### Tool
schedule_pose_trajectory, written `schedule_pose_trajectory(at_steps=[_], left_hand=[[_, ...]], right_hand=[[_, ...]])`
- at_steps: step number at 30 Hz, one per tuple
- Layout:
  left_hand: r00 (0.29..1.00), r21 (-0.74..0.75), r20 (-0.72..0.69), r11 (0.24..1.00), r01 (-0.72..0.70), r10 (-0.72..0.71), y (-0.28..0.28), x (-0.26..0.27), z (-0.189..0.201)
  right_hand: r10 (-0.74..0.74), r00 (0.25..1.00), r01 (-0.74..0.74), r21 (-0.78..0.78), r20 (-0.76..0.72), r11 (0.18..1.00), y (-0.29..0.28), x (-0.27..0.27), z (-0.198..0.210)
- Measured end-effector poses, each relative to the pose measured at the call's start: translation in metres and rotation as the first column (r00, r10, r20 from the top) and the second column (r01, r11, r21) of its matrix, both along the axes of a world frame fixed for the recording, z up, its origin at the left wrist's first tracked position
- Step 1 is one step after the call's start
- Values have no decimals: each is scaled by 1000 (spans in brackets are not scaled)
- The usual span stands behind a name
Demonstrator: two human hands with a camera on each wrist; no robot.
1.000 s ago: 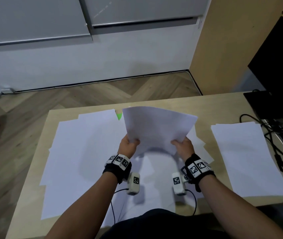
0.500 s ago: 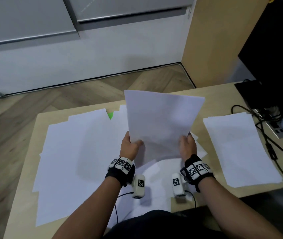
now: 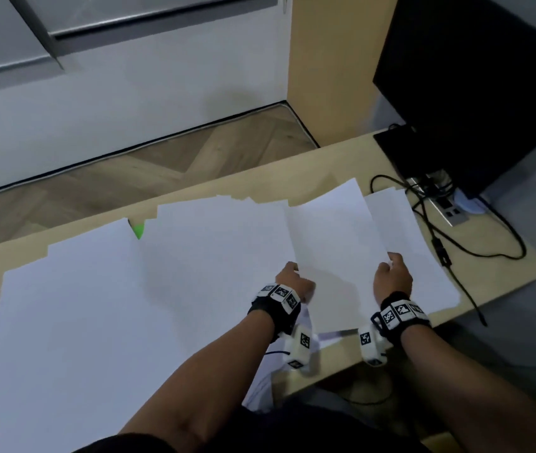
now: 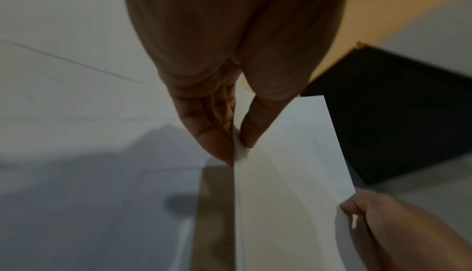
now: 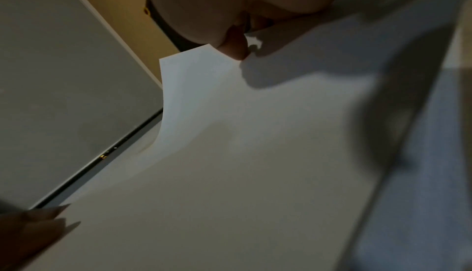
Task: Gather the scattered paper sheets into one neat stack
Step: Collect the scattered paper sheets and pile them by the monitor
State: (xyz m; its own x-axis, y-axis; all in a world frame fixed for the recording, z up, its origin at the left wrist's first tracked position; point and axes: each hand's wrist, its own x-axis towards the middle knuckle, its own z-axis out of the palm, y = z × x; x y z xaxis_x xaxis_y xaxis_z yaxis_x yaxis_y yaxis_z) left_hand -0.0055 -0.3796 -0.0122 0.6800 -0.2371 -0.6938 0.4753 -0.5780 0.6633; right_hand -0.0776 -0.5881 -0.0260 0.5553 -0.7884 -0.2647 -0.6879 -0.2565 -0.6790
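I hold a white paper sheet (image 3: 328, 250) above the table with both hands. My left hand (image 3: 293, 276) pinches its left edge between thumb and fingers (image 4: 217, 144). My right hand (image 3: 391, 273) pinches the right edge of the sheet (image 5: 255, 154). The held sheet (image 4: 293, 174) hangs partly over a stack of sheets (image 3: 423, 256) at the table's right. Several loose white sheets (image 3: 96, 305) cover the left and middle of the wooden table (image 3: 505, 266).
A black monitor (image 3: 476, 93) stands at the back right, with a power strip (image 3: 446, 207) and black cables (image 3: 476, 253) beside the right stack. A small green scrap (image 3: 138, 229) peeks out between sheets at the far edge. Floor lies beyond the table.
The held sheet and both hands have moved right and lowered from upright in front of me to lying over the right-hand stack. The head view has swung right.
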Motion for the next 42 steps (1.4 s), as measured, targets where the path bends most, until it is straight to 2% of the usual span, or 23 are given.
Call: schedule_pose_trajectory(at_steps=[2,5,10,14,16,19,21,25,28,31,34,37,40,42], left_hand=[[1000,18,26,1000,12,-12,-31,-1,0],[992,51,30,991,123,-124,-72,-4,-5],[976,49,45,976,211,-213,-114,-15,-15],[940,29,48,941,336,-337,-121,-18,-17],[922,80,86,925,371,-377,-121,-18,-15],[875,190,122,877,442,-468,-117,-15,-16],[883,238,137,881,410,-448,-108,-11,-19],[941,212,229,956,201,-248,-71,1,-18],[935,247,318,966,78,-156,-17,15,-18],[914,337,397,940,-55,-89,50,24,-19],[878,539,453,832,-130,-156,120,22,-20],[914,690,371,708,-151,-166,179,10,-21],[972,718,211,691,-84,-101,219,-7,-26],[986,722,127,692,-15,-111,231,-19,-27]], right_hand=[[-23,997,18,-60,-75,998,-31,-5,-1],[-56,982,29,-148,-179,989,-67,-10,-4],[-105,977,68,-196,-185,978,-101,-11,-13],[-116,981,83,-205,-158,975,-111,-11,-20],[-124,980,92,-203,-153,975,-112,-10,-22],[-116,983,69,-292,-144,954,-110,-8,-26],[-54,991,12,-325,-121,946,-103,-4,-28],[104,994,-109,-277,-34,955,-69,16,-36],[220,975,-209,-224,22,952,-30,35,-36],[359,931,-350,-114,64,930,14,50,-36],[496,867,-496,-11,56,868,53,61,-35],[578,813,-573,83,-65,816,78,71,-35],[605,775,-603,71,-182,795,92,78,-30],[621,748,-626,62,-235,778,101,82,-22]])
